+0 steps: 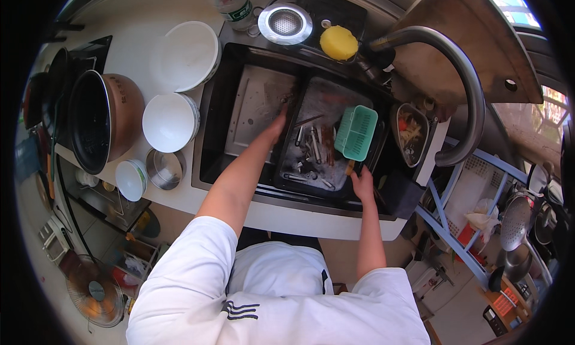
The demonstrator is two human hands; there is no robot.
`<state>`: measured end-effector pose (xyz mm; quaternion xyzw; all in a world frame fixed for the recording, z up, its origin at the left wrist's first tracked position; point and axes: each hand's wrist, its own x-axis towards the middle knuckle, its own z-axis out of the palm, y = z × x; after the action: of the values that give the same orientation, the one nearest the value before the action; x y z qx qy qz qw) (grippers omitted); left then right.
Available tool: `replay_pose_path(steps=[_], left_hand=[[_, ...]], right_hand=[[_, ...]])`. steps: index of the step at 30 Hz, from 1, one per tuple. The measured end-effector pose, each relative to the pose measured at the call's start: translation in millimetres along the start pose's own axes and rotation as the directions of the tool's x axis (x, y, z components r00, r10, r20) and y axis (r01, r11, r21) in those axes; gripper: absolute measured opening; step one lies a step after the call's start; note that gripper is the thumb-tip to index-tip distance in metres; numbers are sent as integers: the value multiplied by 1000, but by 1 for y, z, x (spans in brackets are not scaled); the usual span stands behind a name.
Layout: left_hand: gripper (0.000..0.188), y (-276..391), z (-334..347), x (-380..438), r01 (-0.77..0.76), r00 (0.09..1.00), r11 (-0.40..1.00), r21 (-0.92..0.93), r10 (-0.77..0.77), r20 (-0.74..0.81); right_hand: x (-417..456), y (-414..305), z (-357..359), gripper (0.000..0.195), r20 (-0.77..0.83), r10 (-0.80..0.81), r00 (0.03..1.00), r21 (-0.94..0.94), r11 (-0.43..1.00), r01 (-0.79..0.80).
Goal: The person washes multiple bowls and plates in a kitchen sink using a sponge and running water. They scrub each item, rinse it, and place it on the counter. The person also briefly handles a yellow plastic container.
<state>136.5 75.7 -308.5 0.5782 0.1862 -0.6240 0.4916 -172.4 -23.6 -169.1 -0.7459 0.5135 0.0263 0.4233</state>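
Observation:
My left hand (279, 121) reaches over the divide in the black sink (211, 134), beside a wet metal tray (245, 113) in the left basin. Its fingertips touch or hold something small; I cannot tell which. My right hand (363, 184) is at the near right edge of a black tub (289, 158) in the right basin, by a small yellow and dark item (350, 167); whether it grips this is unclear. Spoons and other cutlery (316, 145) lie in the tub's soapy water. A green plastic basket (357, 131) rests tilted at its right side.
White bowls (170, 122), a steel bowl (164, 169) and a copper-coloured inner pot (123, 116) stand left. A sink strainer (285, 24) and yellow sponge (339, 42) lie behind. The curved faucet (474, 89) and a scrap-filled strainer basket (409, 136) are right.

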Motion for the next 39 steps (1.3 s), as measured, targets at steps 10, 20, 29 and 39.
replay_pose_path(steps=[10,20,29,39], left_hand=[[27,40,-13,-104,-628,635,635,450,752,-175],[22,14,-9,-242,-637,632,535,555,775,-22],[24,3,28,-273,-643,661,512,570,747,75],[26,-23,75,-283,-571,759,561,599,639,125]], right_hand=[[2,-10,7,26,-44,-65,997,-2,998,65],[5,-70,57,34,63,-60,996,116,992,53],[-4,-138,59,75,294,78,953,90,990,-109],[24,-74,90,49,370,-284,885,252,947,198]])
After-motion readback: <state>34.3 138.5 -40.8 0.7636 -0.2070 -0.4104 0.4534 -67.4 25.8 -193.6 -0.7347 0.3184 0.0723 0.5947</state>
